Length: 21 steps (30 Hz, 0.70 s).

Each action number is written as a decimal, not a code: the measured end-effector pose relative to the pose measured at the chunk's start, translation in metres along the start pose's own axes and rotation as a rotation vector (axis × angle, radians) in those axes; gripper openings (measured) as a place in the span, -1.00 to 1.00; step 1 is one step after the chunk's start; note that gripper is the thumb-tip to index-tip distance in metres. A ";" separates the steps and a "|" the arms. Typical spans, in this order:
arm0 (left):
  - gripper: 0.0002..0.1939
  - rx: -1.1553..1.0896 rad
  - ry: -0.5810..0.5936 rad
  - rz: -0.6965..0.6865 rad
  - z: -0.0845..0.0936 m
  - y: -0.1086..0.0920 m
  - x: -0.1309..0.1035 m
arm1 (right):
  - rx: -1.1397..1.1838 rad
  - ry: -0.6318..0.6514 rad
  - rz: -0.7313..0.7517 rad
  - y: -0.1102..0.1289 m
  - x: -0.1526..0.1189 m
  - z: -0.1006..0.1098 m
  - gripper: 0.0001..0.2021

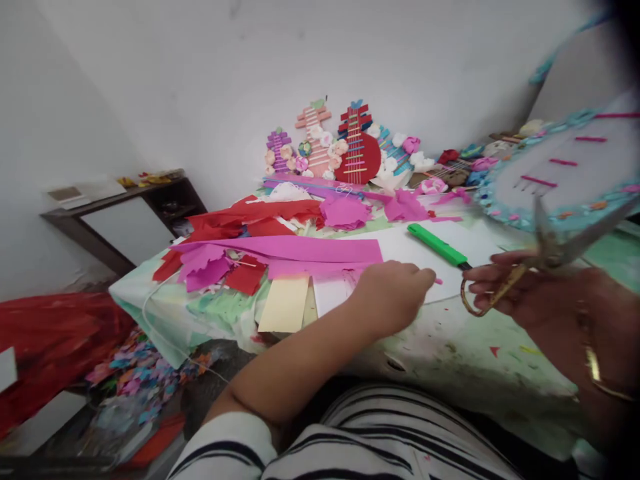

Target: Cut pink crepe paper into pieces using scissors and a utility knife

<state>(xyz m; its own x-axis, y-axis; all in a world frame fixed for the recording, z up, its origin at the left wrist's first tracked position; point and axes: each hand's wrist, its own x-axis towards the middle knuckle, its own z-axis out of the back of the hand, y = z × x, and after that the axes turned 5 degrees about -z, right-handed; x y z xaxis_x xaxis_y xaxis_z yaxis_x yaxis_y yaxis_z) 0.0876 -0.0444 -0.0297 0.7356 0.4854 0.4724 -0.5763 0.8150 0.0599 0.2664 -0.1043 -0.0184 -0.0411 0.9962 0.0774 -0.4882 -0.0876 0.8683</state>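
My left hand [393,299] is closed over the white sheet [400,250]. A small pink strip [439,281] pokes out beside its fingertips; most of what it holds is hidden. At the right, my right hand [555,313] holds scissors [550,252] by their gold-coloured handles, blades spread apart and pointing up. Between the hands, on the white sheet, rests a green utility knife [437,245]. Left of my left hand, a long magenta paper strip [320,250] lies across the table with ragged magenta and red pieces around it.
Paper-craft instruments with flowers [355,150] lean against the wall. A round white piece with a turquoise border [560,180] stands at the right. A cream card [284,303] lies by the table's front edge. Colourful scraps [145,373] cover the floor near a low cabinet [130,230].
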 end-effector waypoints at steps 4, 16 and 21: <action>-0.84 -0.136 0.085 0.064 0.001 0.020 0.043 | 0.708 0.124 -0.221 -0.008 -0.013 -0.015 -0.27; -0.78 -0.591 0.351 0.424 0.002 0.074 0.091 | 1.472 0.758 -0.590 0.002 -0.021 -0.091 -0.38; -0.75 -0.645 0.363 0.489 0.004 0.082 0.076 | 1.504 0.844 -0.551 0.004 -0.014 -0.106 -0.36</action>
<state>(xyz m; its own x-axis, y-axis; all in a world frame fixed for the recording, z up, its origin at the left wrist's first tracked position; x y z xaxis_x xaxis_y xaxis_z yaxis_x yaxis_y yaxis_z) 0.0952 0.0579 0.0153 0.5905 0.8070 0.0006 -0.6235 0.4567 -0.6345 0.1721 -0.1183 -0.0677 -0.7826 0.5994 -0.1681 0.5031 0.7680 0.3965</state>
